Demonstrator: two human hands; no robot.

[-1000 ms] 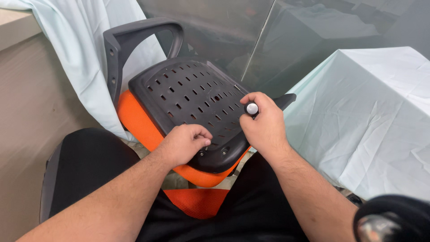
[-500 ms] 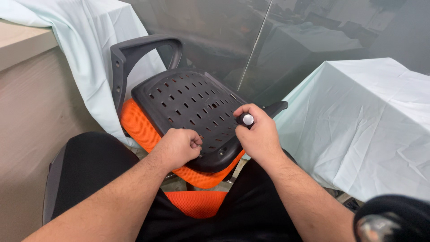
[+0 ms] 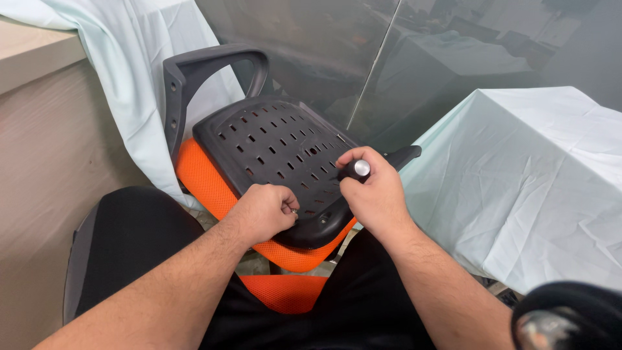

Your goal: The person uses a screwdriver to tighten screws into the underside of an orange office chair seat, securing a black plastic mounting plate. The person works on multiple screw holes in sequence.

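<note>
Head view: right hand [image 3: 376, 194] around tool handle [image 3: 355, 170]

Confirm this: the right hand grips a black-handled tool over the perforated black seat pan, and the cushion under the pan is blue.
Not quite. The head view shows the cushion under the seat pan is orange, not blue. The rest holds: the right hand grips a black-handled tool over the perforated black pan.

- Looks like an office or assembly workroom.
- Glass partition [image 3: 389, 58] reflecting covered desks.
- Pale sheets [image 3: 538, 168] draped over furniture.
- Light wood counter [image 3: 45, 129] alongside.
- Upturned office chair seat [image 3: 278, 149] being worked on.
</note>
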